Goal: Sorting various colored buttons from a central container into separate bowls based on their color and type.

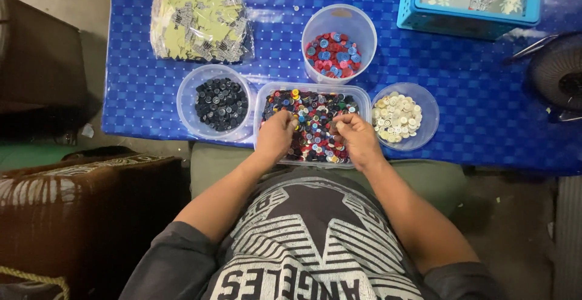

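**Both hands in the mixed-button tray**

Shirt fills the near edge, forearms running up to 12 o'clock. Blue table (485, 112) carries the rest. Clear tray (362, 97) of mixed buttons (315, 121) sits centre, at the near table edge. Tall cup (338, 18) of red and blue buttons at its 12; tub (191, 91) of dark ones at 9; bowl (424, 103) of cream ones at 3. Left hand (276, 135) and right hand (359, 139) rest in the tray, fingers curled together, pinching; a held button cannot be made out. Judgement: pick one colour at a time, lift clear, drop straight over the matching container.

head view, probably straight down
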